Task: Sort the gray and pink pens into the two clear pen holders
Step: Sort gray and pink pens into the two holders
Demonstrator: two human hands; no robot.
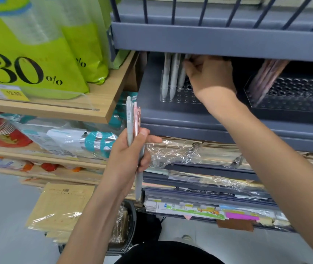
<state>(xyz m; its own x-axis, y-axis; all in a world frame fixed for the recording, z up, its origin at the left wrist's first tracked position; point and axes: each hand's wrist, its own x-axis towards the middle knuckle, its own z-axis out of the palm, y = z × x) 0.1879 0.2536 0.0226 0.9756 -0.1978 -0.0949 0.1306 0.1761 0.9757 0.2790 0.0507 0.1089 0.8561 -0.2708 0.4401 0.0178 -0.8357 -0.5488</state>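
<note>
The person's right grip reaches in under the upper ledge of a blue-gray metal shelf unit. Its fingertips pinch the upper end of a third gray pen, which stands tilted in a clear perforated plastic pen holder just below and to the left of that grip. Two more pale gray plastic pens stand tip-down in the same holder, just left of the pinched one and close together.

Off to the right of the right grip, on the same shelf level and well apart from the first holder, sits a second clear perforated pen holder. A cluster of pink pens leans at its left end.

The left grip is lower and to the left, in front of the shelf edge. It is clenched round a bundle of gray and pink plastic pens held roughly upright. A gray barrel and pink ones rise above the thumb, and another gray barrel pokes out below the palm.

Left of the left grip runs a light wooden shelf board carrying lime-green packs printed with a large "30%", with a yellow price tag at its front edge. Right of and below the left grip lie stacks of plastic-wrapped paper goods. Farther down to its left lie wrapped brown kraft envelopes.
</note>
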